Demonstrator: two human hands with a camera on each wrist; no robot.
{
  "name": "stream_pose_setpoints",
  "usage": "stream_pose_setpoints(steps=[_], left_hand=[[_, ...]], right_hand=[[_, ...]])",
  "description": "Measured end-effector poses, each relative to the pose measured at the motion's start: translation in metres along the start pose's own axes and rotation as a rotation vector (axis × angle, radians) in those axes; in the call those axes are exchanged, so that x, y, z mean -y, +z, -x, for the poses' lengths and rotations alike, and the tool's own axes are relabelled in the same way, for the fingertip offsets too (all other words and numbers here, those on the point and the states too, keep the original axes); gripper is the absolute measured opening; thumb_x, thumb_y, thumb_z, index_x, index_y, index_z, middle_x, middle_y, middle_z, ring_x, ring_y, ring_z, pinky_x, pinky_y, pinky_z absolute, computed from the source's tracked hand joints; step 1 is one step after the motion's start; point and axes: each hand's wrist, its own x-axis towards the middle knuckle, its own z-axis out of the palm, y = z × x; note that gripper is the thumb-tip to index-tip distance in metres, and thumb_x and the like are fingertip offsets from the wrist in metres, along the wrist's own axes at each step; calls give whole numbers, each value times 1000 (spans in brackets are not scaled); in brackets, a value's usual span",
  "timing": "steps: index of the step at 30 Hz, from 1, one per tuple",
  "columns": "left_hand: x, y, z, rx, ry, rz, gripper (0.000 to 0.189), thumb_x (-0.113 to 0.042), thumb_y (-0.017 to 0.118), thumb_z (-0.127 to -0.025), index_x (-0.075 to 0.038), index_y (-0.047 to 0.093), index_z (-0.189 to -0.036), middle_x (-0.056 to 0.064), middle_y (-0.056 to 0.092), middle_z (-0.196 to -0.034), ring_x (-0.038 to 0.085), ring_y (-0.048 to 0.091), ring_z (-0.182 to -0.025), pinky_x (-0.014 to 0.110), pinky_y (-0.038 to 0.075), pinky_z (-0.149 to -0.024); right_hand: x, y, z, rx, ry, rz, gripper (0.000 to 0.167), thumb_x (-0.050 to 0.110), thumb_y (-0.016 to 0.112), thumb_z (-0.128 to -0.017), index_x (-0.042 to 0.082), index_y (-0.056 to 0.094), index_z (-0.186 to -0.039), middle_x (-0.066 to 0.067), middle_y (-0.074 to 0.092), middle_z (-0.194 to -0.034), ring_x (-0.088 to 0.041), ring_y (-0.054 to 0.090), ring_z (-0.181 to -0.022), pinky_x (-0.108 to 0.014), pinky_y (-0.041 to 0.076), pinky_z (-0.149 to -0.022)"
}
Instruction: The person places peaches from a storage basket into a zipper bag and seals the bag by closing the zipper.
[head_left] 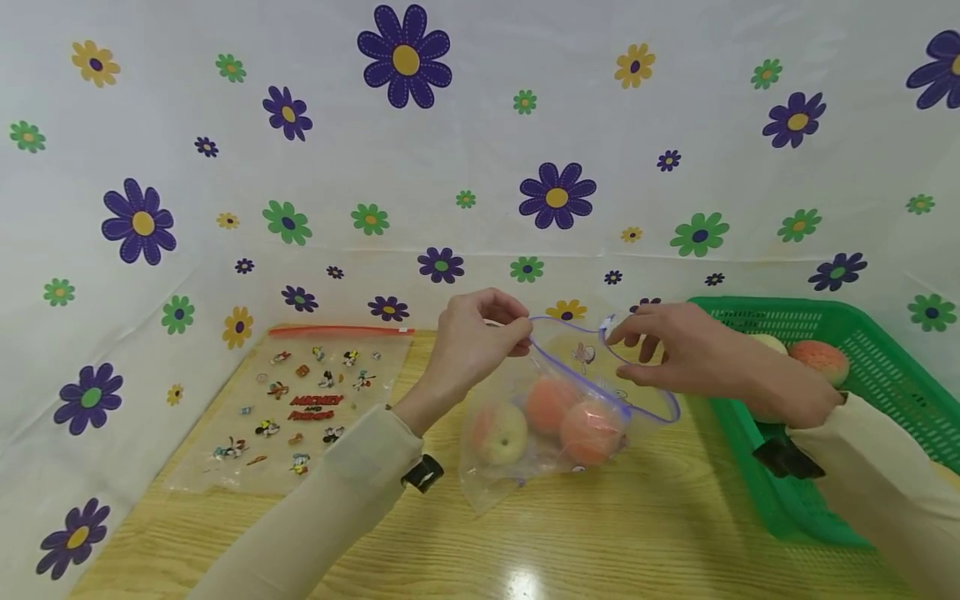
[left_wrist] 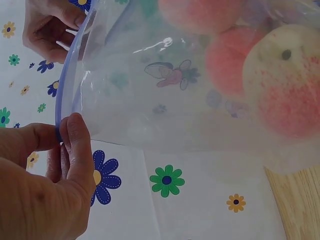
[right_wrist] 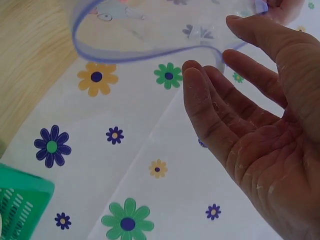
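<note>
A clear zip bag (head_left: 480, 487) with a purple rim stands partly raised above the wooden table, its mouth gaping. Three peaches show through it: a pale one with a red blush (head_left: 501, 435) and two redder ones (head_left: 552, 405). My left hand (head_left: 480, 333) pinches the left corner of the rim between thumb and fingers, as the left wrist view also shows. At the rim's far right side, by the white slider (head_left: 607, 323), is my right hand (head_left: 675, 350). Its thumb and fingers (right_wrist: 200, 97) are spread apart, the fingertips close to the rim; contact is unclear.
To the left lies a flat zip bag (head_left: 311, 400) with cartoon prints and a red zip. A green plastic basket (head_left: 780, 500) stands at the right, partly behind my right forearm, with peaches (head_left: 821, 361) inside. A flower-print sheet (head_left: 480, 150) hangs behind the table.
</note>
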Motion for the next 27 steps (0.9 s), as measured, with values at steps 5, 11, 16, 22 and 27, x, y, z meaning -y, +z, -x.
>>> stream_pose_setpoints(steps=[5, 11, 16, 22, 27], left_hand=[[0, -1, 0, -1, 0, 13, 7, -5, 68, -93, -5, 71, -99, 12, 71, -95, 16, 74, -73, 30, 65, -72], [1, -2, 0, 7, -11, 15, 8, -5, 68, -93, -5, 70, -100, 12, 71, -96, 17, 74, -74, 31, 65, -73], [2, -2, 0, 10, -15, 18, 7, -6, 69, -93, -5, 71, -100, 12, 71, -96, 17, 74, -73, 33, 65, -75], [4, -2, 0, 8, -8, 33, 7, -5, 68, -92, -4, 71, -99, 12, 70, -94, 16, 74, -72, 35, 65, -76], [3, -2, 1, 14, -11, 34, 7, -5, 68, -92, -5, 71, -99, 12, 70, -94, 16, 74, -72, 29, 65, -72]], right_hand=[[-11, -9, 17, -30, 60, 7, 29, 21, 80, -89, 12, 74, -116, 1, 71, -99, -10, 68, -86, -23, 60, -67], [-39, -21, 39, -34, 77, 64, 27, 21, 80, -90, 13, 74, -114, 7, 71, -94, -7, 69, -81, -20, 56, -64], [-67, -30, 60, 23, 152, 112, 26, 21, 79, -90, 14, 74, -115, 6, 72, -100, -9, 70, -84, -26, 57, -69], [-105, -30, 83, 144, 245, 140, 33, 23, 79, -89, 5, 72, -116, 1, 72, -99, -13, 70, -82, -33, 58, -69], [-134, -29, 103, 307, 328, 144, 38, 23, 79, -88, -1, 68, -116, -11, 71, -101, -25, 69, -85, -42, 59, -70]])
